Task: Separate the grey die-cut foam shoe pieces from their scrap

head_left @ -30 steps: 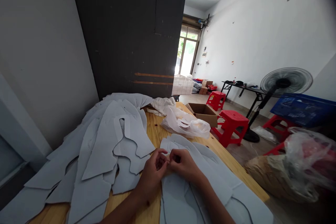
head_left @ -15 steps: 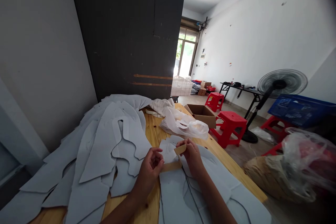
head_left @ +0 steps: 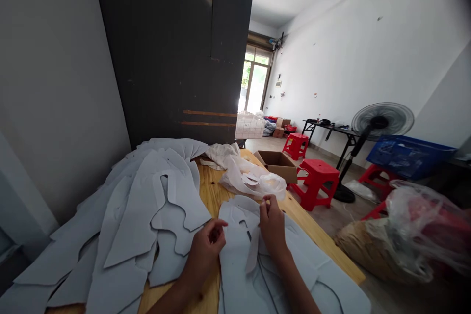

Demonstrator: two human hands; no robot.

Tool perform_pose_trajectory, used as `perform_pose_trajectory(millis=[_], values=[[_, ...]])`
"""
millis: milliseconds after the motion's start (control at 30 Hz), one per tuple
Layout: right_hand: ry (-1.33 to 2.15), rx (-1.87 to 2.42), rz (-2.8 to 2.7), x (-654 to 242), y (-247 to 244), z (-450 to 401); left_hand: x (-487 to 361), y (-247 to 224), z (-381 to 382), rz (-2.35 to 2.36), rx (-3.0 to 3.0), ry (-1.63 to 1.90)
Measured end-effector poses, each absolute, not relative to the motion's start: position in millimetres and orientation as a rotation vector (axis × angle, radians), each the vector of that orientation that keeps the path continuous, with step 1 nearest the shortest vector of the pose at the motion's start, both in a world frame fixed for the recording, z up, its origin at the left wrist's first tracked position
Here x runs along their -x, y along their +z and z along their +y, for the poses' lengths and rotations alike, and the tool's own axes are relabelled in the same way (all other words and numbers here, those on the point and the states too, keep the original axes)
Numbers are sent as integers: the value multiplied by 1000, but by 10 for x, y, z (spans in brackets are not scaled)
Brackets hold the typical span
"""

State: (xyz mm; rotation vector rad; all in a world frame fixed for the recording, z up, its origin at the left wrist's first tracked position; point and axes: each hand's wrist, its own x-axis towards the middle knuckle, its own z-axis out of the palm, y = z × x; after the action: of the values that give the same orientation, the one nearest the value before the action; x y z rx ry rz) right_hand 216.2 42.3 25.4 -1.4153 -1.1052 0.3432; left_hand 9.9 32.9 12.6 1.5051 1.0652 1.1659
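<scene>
My right hand (head_left: 273, 223) is closed in a pinch over the right-hand stack. A narrow pale strip (head_left: 252, 251), paper or tape by its look, hangs below its fingers. My left hand (head_left: 208, 241) is beside that stack's left edge, fingers loosely curled and thumb apart, with nothing visible in them. Under my hands lie white cut-out sheets (head_left: 237, 274) with curved edges; the top one has a small dark slot near my right fingers. On the left a bigger heap of similar white pieces (head_left: 136, 225) spreads over the wooden table (head_left: 211, 181).
Behind the stack are a clear plastic bag (head_left: 253, 176) and a crumpled white cloth (head_left: 222, 154). To the right stand a cardboard box (head_left: 281, 171), red stools (head_left: 318, 176), a black fan (head_left: 379, 122), a blue crate (head_left: 408, 154) and a bulky sack (head_left: 371, 248). A dark panel (head_left: 169, 59) rises behind the table.
The strip showed tan and lay across the sheet between my hands; now it looks pale and hangs down from the right. My right hand has turned upright. The left stays much the same.
</scene>
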Motion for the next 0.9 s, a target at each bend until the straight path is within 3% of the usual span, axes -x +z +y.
perform_pose_trajectory(millis=[433, 900], values=[[-253, 1456, -1936, -2701, 687, 166, -82, 19, 404, 1192, -1722, 1099], [571, 1528, -1948, -2908, 592, -250, -75, 151, 334, 1174, -1699, 1054]])
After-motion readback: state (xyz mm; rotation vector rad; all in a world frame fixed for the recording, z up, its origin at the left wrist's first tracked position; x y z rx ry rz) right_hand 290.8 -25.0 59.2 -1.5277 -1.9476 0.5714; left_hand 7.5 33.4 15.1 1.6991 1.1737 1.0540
